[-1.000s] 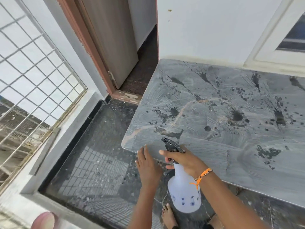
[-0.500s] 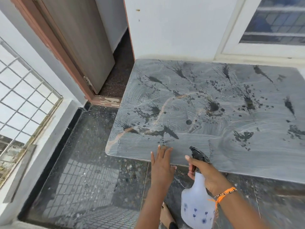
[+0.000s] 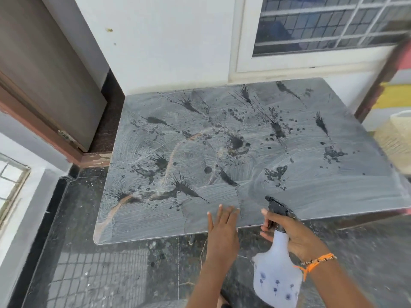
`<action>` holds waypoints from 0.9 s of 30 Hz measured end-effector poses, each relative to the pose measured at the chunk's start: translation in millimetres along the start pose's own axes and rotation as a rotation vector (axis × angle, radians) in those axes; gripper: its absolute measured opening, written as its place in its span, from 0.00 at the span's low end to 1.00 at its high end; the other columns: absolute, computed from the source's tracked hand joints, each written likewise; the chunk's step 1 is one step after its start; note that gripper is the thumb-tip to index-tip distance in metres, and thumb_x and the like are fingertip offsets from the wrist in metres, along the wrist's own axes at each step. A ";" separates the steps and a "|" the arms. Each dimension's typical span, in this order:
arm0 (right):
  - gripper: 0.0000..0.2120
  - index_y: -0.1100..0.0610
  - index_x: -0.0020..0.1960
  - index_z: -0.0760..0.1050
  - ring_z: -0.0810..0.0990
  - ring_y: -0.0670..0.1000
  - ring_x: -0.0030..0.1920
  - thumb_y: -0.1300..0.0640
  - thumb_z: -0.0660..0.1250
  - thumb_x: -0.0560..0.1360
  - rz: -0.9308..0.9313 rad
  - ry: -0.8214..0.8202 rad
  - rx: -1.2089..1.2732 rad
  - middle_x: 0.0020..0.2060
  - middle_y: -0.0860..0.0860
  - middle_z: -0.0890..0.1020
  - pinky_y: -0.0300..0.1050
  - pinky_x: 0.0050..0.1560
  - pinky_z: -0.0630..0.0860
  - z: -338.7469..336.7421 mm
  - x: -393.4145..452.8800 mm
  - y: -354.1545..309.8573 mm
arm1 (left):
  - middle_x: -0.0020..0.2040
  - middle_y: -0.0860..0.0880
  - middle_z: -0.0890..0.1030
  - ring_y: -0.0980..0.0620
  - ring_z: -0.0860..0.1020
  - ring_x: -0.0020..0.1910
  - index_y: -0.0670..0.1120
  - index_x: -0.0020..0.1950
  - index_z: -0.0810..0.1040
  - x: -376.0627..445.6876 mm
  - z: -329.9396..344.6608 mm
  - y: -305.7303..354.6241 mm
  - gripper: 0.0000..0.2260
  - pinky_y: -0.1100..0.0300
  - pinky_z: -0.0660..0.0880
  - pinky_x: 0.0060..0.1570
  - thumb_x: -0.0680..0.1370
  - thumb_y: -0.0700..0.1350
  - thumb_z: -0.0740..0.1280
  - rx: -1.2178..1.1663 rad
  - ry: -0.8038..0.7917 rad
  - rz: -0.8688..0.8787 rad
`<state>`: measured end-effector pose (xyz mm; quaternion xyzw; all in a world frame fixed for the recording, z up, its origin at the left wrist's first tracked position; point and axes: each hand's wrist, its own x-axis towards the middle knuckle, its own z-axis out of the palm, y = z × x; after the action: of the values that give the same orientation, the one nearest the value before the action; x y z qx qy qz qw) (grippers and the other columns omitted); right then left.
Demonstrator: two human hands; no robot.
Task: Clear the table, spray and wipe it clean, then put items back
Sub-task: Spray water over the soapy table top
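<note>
The grey table top (image 3: 311, 192) is bare and streaked with dusty swirl marks, and dark wet spray splashes dot most of it. My right hand (image 3: 295, 235) grips the neck of a white spray bottle (image 3: 275, 278) with a black trigger head, held at the table's front edge with the nozzle pointing over the table. My left hand (image 3: 222, 230) lies flat with straight fingers on the front edge of the table, just left of the bottle.
A white wall and a barred window (image 3: 322, 23) stand behind the table. A brown door (image 3: 44, 74) is at the left, dark stone floor (image 3: 111, 274) lies in front, and a woven basket (image 3: 398, 134) stands at the right.
The view has swung right, taking in the whole table. Both hands have shifted right along the front edge, and the left hand now lies further onto the table top.
</note>
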<state>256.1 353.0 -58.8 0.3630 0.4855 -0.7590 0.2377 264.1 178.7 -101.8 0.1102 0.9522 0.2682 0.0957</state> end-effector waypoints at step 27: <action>0.10 0.62 0.33 0.77 0.78 0.53 0.31 0.56 0.75 0.60 -0.144 0.106 0.157 0.28 0.56 0.78 0.51 0.40 0.80 -287.1 -25.8 -110.8 | 0.77 0.52 0.52 0.49 0.44 0.77 0.51 0.75 0.53 96.1 139.2 253.2 0.26 0.44 0.30 0.68 0.79 0.44 0.58 0.240 -0.191 0.162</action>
<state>285.1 660.4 -52.2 0.3844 0.4612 -0.7895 0.1273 245.7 482.6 -95.6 0.2222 0.9520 0.1479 0.1501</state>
